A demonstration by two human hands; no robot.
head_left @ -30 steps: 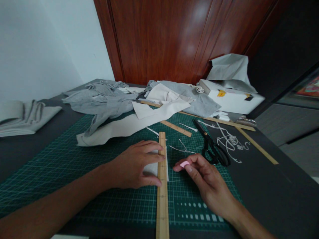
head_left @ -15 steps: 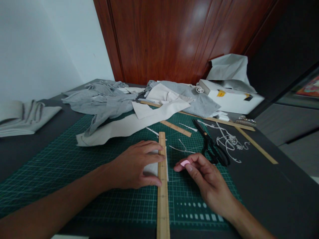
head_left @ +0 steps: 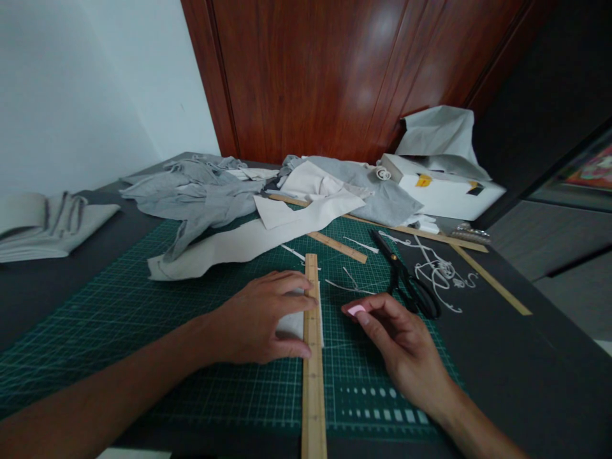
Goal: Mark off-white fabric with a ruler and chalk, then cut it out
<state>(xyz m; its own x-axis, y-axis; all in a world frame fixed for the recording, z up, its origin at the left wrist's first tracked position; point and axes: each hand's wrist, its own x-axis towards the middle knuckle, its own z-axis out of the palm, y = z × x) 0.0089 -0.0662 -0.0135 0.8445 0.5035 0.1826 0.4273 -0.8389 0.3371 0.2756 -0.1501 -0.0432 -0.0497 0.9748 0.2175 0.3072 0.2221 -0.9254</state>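
Observation:
A wooden ruler point(head_left: 313, 382) lies lengthwise on the green cutting mat point(head_left: 229, 395), over a small piece of light grey fabric point(head_left: 291, 324). My left hand point(head_left: 261, 319) presses down there, its fingers spread, with the fingertips on the ruler's left side. A narrow strip of the fabric shows past the ruler's right edge. To the right of the ruler, my right hand point(head_left: 401, 344) pinches a small pink piece of tailor's chalk point(head_left: 356, 310) between thumb and fingers, apart from the ruler. Black-handled scissors point(head_left: 406, 280) lie just beyond that hand.
A long cream fabric strip point(head_left: 229, 252) crosses the mat's far side, near heaped grey cloth point(head_left: 205, 191). Another wooden ruler point(head_left: 337, 247) and tangled white cord point(head_left: 442, 271) lie farther right. A white box point(head_left: 444, 188) stands at the back; folded fabric point(head_left: 52, 229) sits left.
My right hand has shifted slightly right with the chalk, a little farther from the ruler. My left hand and the ruler have stayed in place.

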